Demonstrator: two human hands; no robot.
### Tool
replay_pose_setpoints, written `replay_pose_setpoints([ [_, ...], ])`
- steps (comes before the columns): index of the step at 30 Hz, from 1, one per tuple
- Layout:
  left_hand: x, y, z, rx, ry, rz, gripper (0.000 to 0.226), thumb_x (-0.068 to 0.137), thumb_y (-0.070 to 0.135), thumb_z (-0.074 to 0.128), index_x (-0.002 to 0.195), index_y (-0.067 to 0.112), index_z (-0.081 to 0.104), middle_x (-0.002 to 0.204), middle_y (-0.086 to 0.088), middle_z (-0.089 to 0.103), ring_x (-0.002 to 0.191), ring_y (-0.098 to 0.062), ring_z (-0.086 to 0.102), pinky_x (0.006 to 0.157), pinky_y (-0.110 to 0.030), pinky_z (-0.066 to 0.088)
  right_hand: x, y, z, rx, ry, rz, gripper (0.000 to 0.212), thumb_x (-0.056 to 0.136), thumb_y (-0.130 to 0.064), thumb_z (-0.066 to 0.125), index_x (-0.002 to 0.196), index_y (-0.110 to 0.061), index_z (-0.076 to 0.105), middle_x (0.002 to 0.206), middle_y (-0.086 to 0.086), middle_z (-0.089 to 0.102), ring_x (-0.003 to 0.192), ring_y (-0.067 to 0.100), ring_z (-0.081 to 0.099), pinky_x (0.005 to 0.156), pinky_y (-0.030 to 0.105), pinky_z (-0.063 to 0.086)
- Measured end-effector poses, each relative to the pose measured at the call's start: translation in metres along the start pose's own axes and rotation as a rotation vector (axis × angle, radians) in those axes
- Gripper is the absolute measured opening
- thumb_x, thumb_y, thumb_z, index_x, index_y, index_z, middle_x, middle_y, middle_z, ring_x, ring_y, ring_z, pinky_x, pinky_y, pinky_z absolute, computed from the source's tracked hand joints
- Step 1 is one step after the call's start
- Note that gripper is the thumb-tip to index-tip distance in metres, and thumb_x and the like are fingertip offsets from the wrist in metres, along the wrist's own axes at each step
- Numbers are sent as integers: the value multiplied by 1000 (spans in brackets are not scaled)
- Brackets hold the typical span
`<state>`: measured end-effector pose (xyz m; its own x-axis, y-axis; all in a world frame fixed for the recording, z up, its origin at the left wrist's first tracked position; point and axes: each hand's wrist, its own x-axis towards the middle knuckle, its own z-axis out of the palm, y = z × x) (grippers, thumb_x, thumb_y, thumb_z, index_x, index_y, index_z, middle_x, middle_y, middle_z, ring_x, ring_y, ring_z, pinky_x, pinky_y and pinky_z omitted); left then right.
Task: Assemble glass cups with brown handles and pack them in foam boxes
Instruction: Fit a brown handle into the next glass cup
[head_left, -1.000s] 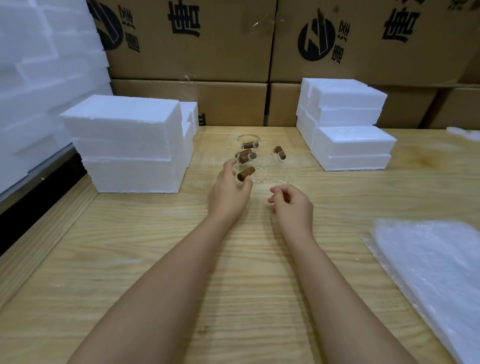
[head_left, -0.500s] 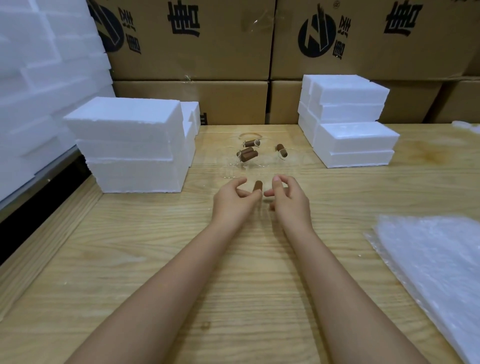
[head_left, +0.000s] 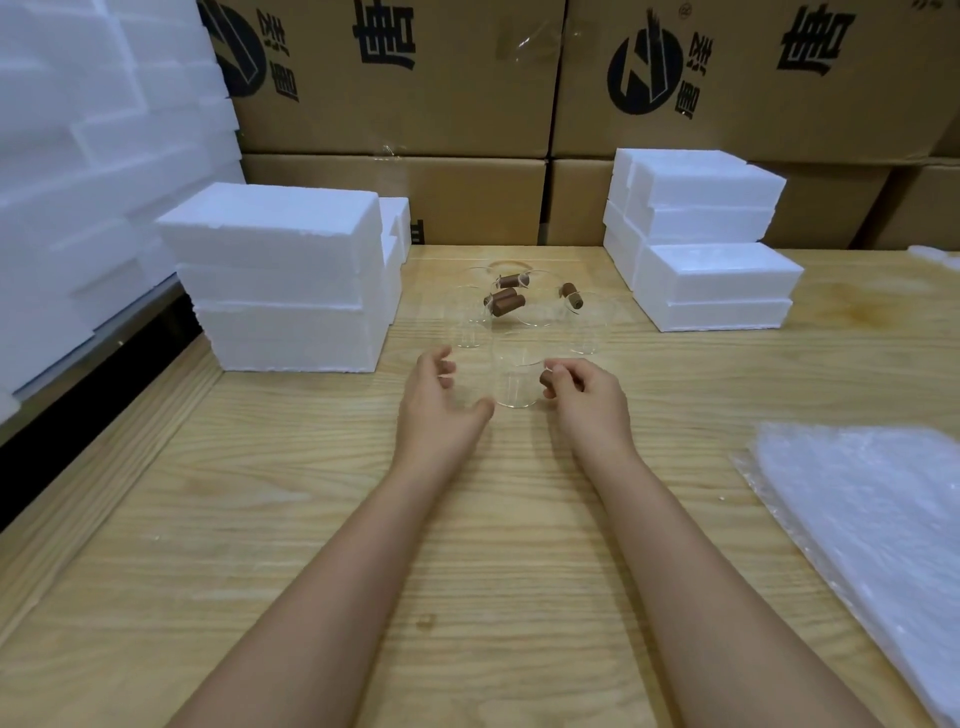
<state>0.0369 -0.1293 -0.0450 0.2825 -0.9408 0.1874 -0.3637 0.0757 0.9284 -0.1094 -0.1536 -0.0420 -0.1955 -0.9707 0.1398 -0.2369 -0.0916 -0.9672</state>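
You are pinching the brown handle (head_left: 545, 379) with your right hand (head_left: 587, 397). That grip is clamped on the handle, which is sitting against the right side of the glass cup (head_left: 514, 376). The cup is standing upright on the wooden tabletop (head_left: 467, 519), between both hands. Your left hand (head_left: 441, 402) is hovering just beside the cup's left wall, its grip apart, fingers loosely curled and holding nothing. It is probably placed there to steady the glass while the handle is being seated. Whether the handle is fully attached cannot be told.

Behind the cup, finished cups (head_left: 506, 301) are standing in a cluster. You are working between the left foam boxes (head_left: 280, 275) and the right foam boxes (head_left: 711, 260), which are stacked near for packing. Translucent plastic sheets (head_left: 872, 519) are lying at the right edge. Cardboard cartons (head_left: 389, 78) are lining the back.
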Motion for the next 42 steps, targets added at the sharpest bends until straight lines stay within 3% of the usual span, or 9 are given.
replay_pose_setpoints([
  [3,8,-6,-9,52,-167,36,99,73,23,83,150,20,22,131,10,46,122,-5,44,100,-20,33,1,1,0,-14,-30,-23,20,97,-14,48,91,-21,66,83,-8,66,79,3,62,71,15,44],
  [6,10,-8,-8,64,-229,47,110,69,29,86,153,21,16,138,11,45,129,-4,41,103,-19,32,0,-1,-1,49,-117,-45,23,97,-10,48,90,-18,69,83,-7,69,70,-5,62,66,11,43],
  [9,9,-10,-10,8,-204,104,87,67,25,88,141,26,43,123,17,57,115,2,53,85,-2,35,-4,-5,-3,144,-212,-102,25,97,-5,48,90,-17,70,82,-3,70,67,-7,60,60,7,41],
  [11,8,-9,-12,-38,-163,138,73,64,22,89,128,28,55,117,13,62,109,3,57,79,-1,40,-5,-7,-5,202,-233,-139,27,96,-2,49,88,-17,70,77,-4,69,63,-7,58,59,7,40],
  [16,5,-4,-12,55,-69,289,66,56,24,93,100,45,48,107,19,59,101,6,55,82,-6,40,-5,-8,-6,280,-249,-148,32,94,1,50,84,-21,71,66,-10,67,58,-4,53,55,11,40],
  [22,6,-5,-11,50,-34,299,66,56,23,93,100,41,48,108,14,60,101,2,56,81,-4,40,-2,-7,-4,357,-257,-121,24,92,4,51,85,-12,66,64,-7,65,55,1,51,53,15,41],
  [27,6,-4,-11,-52,-11,212,62,56,20,92,96,44,51,103,20,60,97,1,58,79,-15,46,1,-5,-7,461,-264,-100,20,88,11,54,91,-7,61,85,17,63,71,16,60,67,23,52],
  [35,3,-2,-11,-125,-114,238,69,64,24,89,114,48,48,119,14,61,99,6,55,79,-14,41,1,-11,-12,642,-202,-58,14,89,6,55,89,-5,63,80,13,62,61,14,61,63,26,54],
  [42,-2,-3,-7,54,-71,387,72,59,23,90,112,41,44,113,17,58,107,-5,52,81,-10,36,-3,-12,1,465,-156,-6,22,92,-18,61,71,-10,63,68,2,56,60,15,48,49,24,47],
])
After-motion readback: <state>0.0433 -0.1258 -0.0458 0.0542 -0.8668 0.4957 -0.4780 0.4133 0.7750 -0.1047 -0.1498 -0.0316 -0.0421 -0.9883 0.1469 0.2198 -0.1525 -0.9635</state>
